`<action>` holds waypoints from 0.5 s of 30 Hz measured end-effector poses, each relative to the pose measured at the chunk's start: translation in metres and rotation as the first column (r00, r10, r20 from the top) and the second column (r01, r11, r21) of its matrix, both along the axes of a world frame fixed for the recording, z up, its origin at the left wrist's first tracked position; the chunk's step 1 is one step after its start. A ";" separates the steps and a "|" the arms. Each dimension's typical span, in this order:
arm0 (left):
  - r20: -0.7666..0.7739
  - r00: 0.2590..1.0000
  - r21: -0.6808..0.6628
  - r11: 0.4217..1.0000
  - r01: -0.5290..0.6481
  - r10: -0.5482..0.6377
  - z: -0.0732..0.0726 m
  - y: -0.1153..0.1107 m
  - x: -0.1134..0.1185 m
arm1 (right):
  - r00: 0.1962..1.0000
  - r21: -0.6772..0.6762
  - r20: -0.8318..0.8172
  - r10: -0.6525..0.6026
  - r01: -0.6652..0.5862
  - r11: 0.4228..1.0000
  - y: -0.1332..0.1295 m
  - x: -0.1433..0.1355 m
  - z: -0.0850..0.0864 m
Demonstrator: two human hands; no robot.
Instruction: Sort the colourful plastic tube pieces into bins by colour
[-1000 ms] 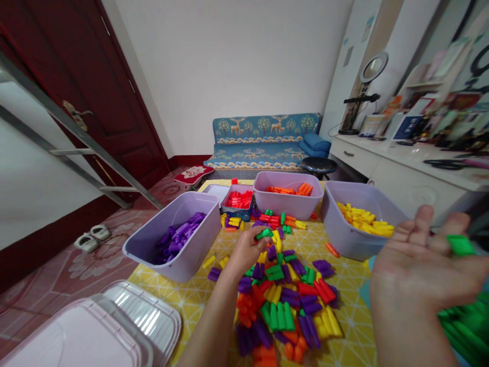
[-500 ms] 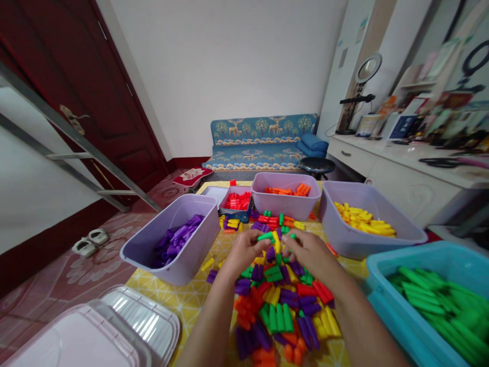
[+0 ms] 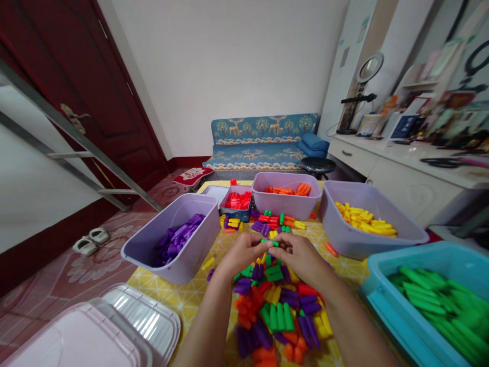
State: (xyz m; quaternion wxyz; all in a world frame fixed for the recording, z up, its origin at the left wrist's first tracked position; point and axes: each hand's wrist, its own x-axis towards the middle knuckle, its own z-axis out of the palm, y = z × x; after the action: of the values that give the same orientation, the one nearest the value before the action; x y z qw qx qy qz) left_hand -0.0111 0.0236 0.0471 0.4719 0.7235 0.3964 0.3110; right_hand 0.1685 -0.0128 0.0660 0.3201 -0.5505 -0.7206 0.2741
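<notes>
My left hand (image 3: 244,256) and my right hand (image 3: 301,255) meet over a heap of coloured plastic pieces. Between their fingertips is a green plastic piece (image 3: 272,243), pinched from both sides and partly covered by the fingers. Whether it is one piece or two joined ones I cannot tell. Below the hands lie short rounded pieces, among them a green group (image 3: 281,317), purple pieces (image 3: 308,330) and orange ones (image 3: 247,308). Several are stuck together side by side.
Lilac tubs hold purple (image 3: 179,239), orange (image 3: 288,191) and yellow pieces (image 3: 362,221). Red pieces (image 3: 239,200) fill a small box. A turquoise tub (image 3: 376,260) with green pieces stands at right. Clear lids (image 3: 153,316) lie at front left. A ladder (image 3: 95,153) leans at left.
My hands have come together from a small gap. The right hand has moved left, and the green pieces they held apart now meet between the fingertips.
</notes>
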 end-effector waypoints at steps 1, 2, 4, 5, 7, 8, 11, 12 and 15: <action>-0.002 1.000 0.001 1.000 -0.001 0.001 0.001 -0.001 0.001 | 1.000 0.007 0.009 0.000 0.000 1.000 -0.001 0.000 0.001; -0.002 1.000 0.002 1.000 0.000 0.000 0.002 -0.001 0.002 | 1.000 0.013 0.020 0.001 -0.001 1.000 -0.002 0.001 0.001; 0.015 1.000 -0.009 1.000 0.025 -0.025 0.003 -0.003 0.006 | 0.999 -0.007 0.028 0.020 -0.020 1.000 -0.003 0.004 0.002; 0.040 0.998 -0.023 0.999 0.042 -0.041 0.004 -0.003 0.008 | 0.999 -0.034 0.012 0.039 -0.039 0.999 -0.004 0.007 0.002; 0.114 0.992 -0.048 0.997 0.057 -0.051 0.005 -0.004 0.011 | 0.995 -0.104 -0.075 0.070 -0.077 0.992 -0.004 0.014 0.003; 0.144 0.989 -0.050 0.998 0.046 -0.038 0.005 -0.004 0.012 | 0.989 -0.128 -0.134 0.066 -0.083 0.988 -0.004 0.019 0.004; 0.139 0.990 -0.008 0.999 -0.033 0.034 0.002 -0.001 0.012 | 0.955 -0.109 -0.293 -0.052 0.021 0.994 -0.003 0.035 0.012; 0.111 0.993 0.013 0.999 -0.053 0.051 0.000 0.000 0.011 | 0.930 -0.079 -0.349 -0.115 0.093 0.993 -0.004 0.039 0.017; -0.020 0.999 0.053 0.998 -0.024 0.025 -0.003 0.001 0.005 | 0.735 0.088 -0.621 -0.273 0.412 0.907 -0.007 0.047 0.034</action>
State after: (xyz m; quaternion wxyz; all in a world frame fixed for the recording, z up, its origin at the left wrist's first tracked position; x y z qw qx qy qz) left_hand -0.0057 0.0243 0.0440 0.4446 0.7340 0.4018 0.3195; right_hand 0.2156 -0.0200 0.0999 0.6337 -0.5211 -0.4943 0.2873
